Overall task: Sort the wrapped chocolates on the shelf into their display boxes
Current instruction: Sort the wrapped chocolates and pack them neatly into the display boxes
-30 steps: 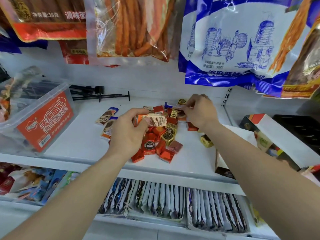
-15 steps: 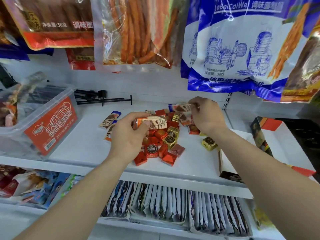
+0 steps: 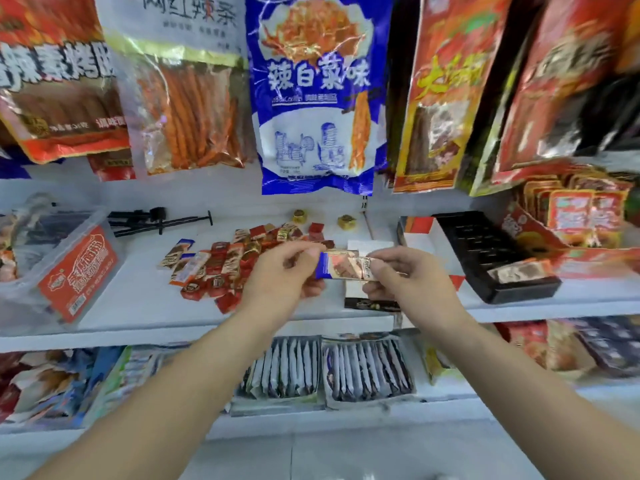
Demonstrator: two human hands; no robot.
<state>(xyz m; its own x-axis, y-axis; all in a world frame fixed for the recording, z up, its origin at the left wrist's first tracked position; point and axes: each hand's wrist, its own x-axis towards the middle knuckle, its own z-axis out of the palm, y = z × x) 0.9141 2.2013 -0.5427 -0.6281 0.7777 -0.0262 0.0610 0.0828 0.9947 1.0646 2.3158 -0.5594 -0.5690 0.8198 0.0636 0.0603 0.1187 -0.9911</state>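
Note:
A pile of wrapped chocolates (image 3: 228,265), mostly red squares with some longer bars, lies on the white shelf (image 3: 145,299). Two gold-wrapped pieces (image 3: 347,222) sit apart near the back. My left hand (image 3: 284,277) and my right hand (image 3: 407,277) meet just right of the pile. Together they pinch a blue-ended chocolate bar (image 3: 343,266), one hand at each end. Under the hands stands a small dark display box (image 3: 369,303). To the right is a black display tray (image 3: 485,251) with one bar (image 3: 519,271) lying in its front slot.
A clear tub with a red label (image 3: 72,275) stands at the shelf's left. Black hooks (image 3: 159,220) lie at the back. Large snack bags (image 3: 311,98) hang overhead. A red carton of packets (image 3: 571,220) sits far right. Packet trays (image 3: 363,372) fill the lower shelf.
The view has swung up and to the right. Both hands left the pile and came together to its right, now holding a blue-ended bar between them.

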